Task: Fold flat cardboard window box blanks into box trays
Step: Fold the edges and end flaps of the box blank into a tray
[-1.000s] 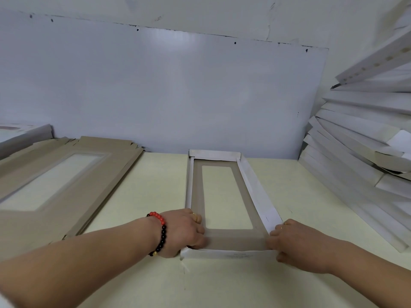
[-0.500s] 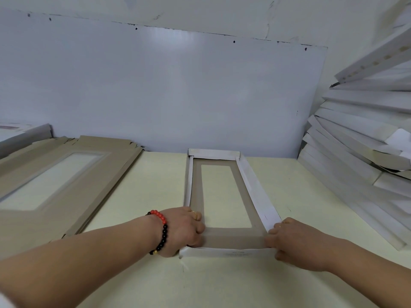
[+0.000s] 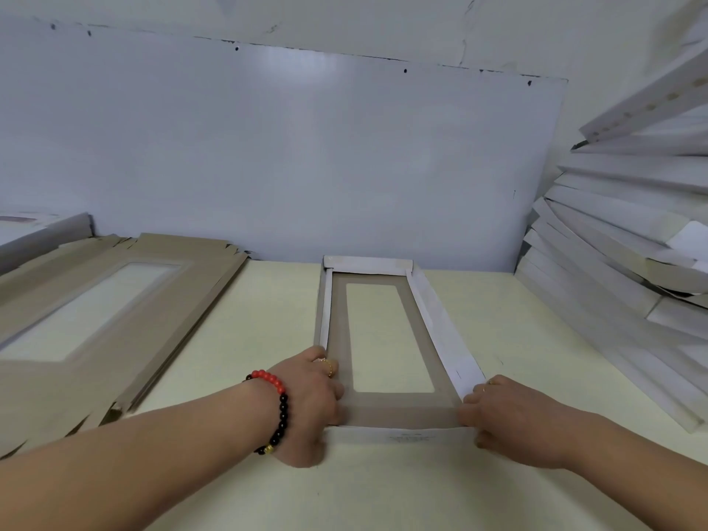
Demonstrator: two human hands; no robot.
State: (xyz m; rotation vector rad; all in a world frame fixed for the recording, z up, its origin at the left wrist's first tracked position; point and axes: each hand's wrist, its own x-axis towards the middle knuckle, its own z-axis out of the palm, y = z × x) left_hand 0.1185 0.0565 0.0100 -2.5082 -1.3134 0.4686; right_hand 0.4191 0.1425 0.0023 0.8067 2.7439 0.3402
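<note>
both forearms bare, no sleeves in view. left hand (image 3: 310, 408): bead bracelet (image 3: 276, 408) round wrist, red beads on far part, black beads on near part, one gold bead at near end; gold ring (image 3: 329, 366) on one finger. right hand (image 3: 509, 419): thin gold ring (image 3: 487, 385) on one finger.

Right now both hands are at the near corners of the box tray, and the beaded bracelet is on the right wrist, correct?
Not quite. The head view shows the beaded bracelet on the left wrist, not the right. The rest holds: the left hand and the right hand are at the near corners of the box tray.
</note>
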